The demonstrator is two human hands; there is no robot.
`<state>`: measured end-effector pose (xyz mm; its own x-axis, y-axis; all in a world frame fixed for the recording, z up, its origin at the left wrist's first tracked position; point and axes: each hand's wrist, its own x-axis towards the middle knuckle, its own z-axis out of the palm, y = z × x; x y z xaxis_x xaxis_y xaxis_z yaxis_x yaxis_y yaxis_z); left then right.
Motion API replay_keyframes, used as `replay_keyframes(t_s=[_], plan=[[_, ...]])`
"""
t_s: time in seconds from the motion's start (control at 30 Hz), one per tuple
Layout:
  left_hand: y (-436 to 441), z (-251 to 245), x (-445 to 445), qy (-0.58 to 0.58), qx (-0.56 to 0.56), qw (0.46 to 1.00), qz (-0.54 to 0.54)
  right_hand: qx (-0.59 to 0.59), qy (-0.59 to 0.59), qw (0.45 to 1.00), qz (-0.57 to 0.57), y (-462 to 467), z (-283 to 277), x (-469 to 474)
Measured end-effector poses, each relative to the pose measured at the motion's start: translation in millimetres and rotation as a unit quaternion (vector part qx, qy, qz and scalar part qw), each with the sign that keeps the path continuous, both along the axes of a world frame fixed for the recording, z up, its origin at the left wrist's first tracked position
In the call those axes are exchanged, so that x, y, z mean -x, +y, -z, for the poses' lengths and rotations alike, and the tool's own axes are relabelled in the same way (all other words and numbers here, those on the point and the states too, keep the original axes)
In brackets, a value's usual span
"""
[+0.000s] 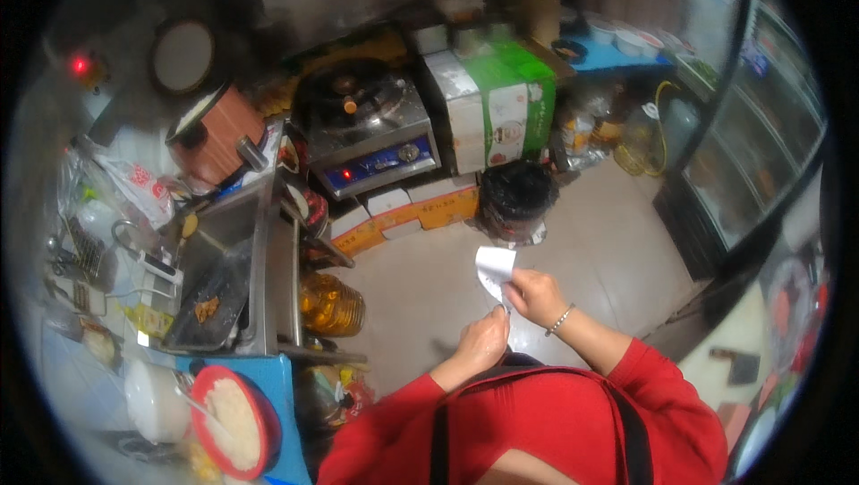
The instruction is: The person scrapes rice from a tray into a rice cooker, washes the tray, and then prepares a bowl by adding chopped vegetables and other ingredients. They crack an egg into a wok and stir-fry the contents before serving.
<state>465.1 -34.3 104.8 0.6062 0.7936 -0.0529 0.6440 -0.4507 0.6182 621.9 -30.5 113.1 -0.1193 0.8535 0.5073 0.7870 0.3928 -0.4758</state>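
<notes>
A curled white paper slip (pixel 495 263), like a receipt, is held out in front of my red-sleeved body. My right hand (pixel 535 297), with a beaded bracelet on its wrist, pinches the slip along its right side. Just below and to the left, my left hand (pixel 484 337) has its fingertips closed at the slip's lower end. Part of that lower end is hidden by the fingers. Beyond the slip, on the tiled floor, stands a bin lined with a black bag (pixel 517 193).
At left, a metal griddle (pixel 221 297) carries a browned food piece (pixel 207 309). A red bowl of pale crumbs (pixel 235 424) sits nearby. Ahead are a stove (pixel 369 129) with a lit red indicator and a green-white carton (pixel 496 109). At right are a glass-fronted cabinet (pixel 751 143) and a cleaver (pixel 738 365).
</notes>
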Motion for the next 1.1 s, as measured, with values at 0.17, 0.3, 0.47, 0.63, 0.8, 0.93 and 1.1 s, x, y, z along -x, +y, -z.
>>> replay_keyframes(t_s=[0.17, 0.3, 0.47, 0.63, 0.8, 0.93, 1.1], plan=[[90, -9, -9, -0.152, 0.065, 0.982, -0.092, 0.192, 0.298, 0.935, -0.019, 116, -10, -28], [176, 2, 9, -0.390, 0.231, 0.888, -0.078, 0.324, 0.319, 0.869, -0.197, 195, -13, -28], [299, -1, 17, -0.642, 0.434, 0.622, -0.114, 0.289, 0.136, 0.896, -0.309, 288, -14, 0], [400, -12, 8, -0.735, 0.386, 0.540, -0.139, 0.318, 0.189, 0.918, -0.142, 371, -17, 14], [481, 6, -20, -0.772, 0.453, 0.366, -0.254, 0.029, -0.111, 0.990, -0.077, 418, -3, 10], [532, 31, -38, -0.707, 0.466, 0.494, -0.196, 0.070, 0.027, 0.996, -0.042, 489, 20, -60], [552, 62, 0, -0.632, 0.389, 0.598, -0.302, 0.098, 0.126, 0.974, 0.159, 622, 25, -202]])
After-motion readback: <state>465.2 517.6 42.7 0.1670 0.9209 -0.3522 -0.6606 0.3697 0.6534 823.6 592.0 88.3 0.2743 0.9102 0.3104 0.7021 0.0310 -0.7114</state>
